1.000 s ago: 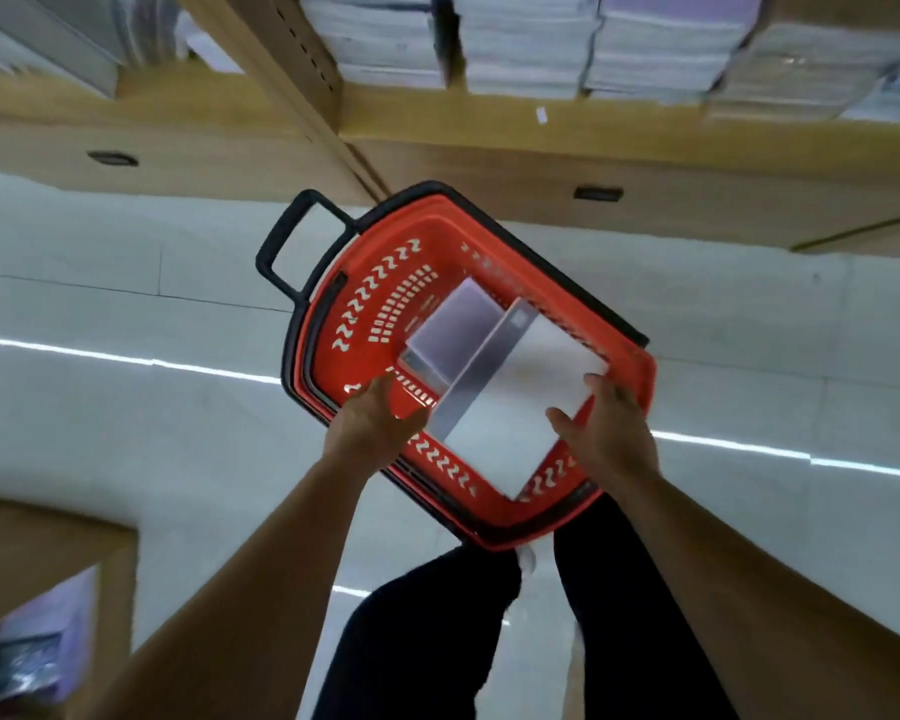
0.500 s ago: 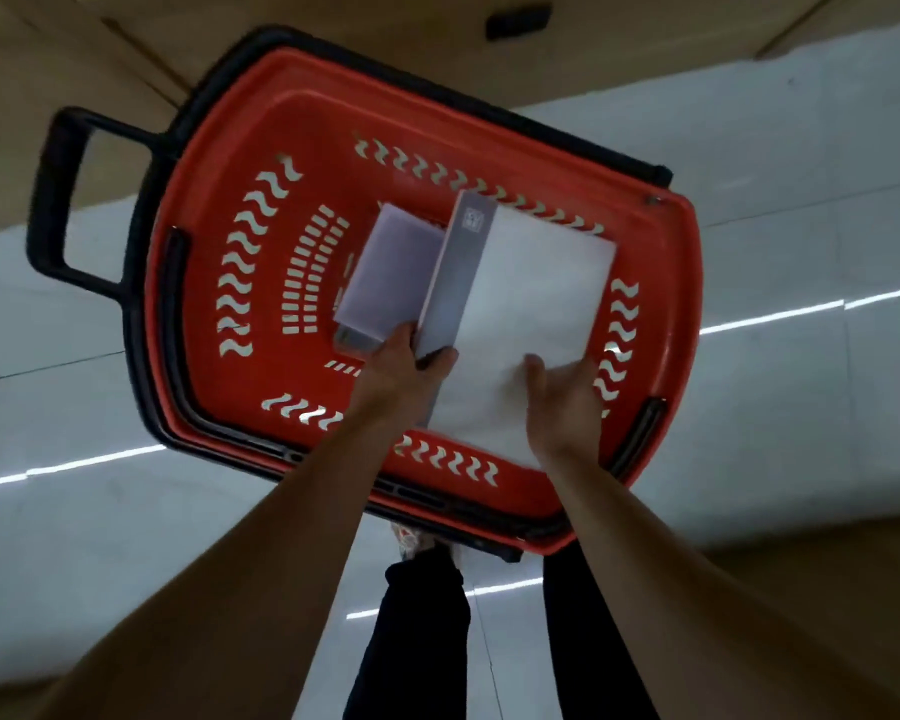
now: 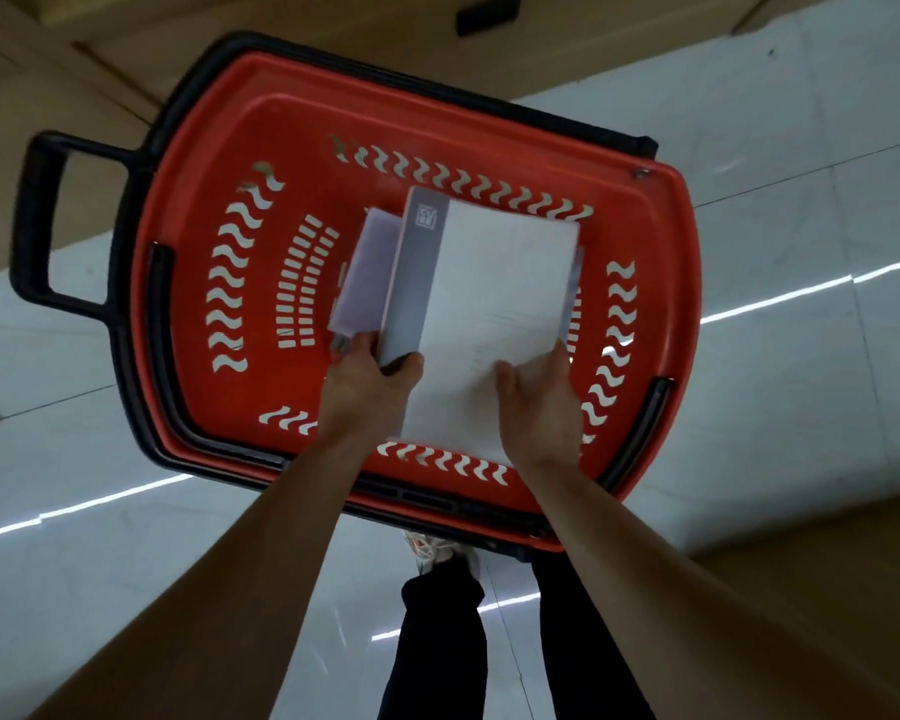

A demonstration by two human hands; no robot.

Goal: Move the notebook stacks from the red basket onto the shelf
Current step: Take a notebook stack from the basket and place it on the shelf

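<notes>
Your basket (image 3: 292,127) sits on the floor (image 3: 775,226), red with a black rim and a black pull handle (image 3: 37,220) sticking out on its left. Inside it are two piles: a white stack (image 3: 489,304) with a grey spine, and a lilac stack (image 3: 365,272) just left of it, partly covered by the white one. Your left hand (image 3: 370,387) grips the white stack at its near left corner, thumb on the grey spine. Your right hand (image 3: 541,402) holds the near right edge, thumb on the cover and fingers curled round the side. The white stack is within the basket's walls; whether it rests on the bottom cannot be told. The floor is pale glossy tile with streaks of reflected light. A wooden shelf base (image 3: 333,23) runs along the far side. Your dark trousers (image 3: 437,641) and one shoe (image 3: 432,550) show below the basket.
</notes>
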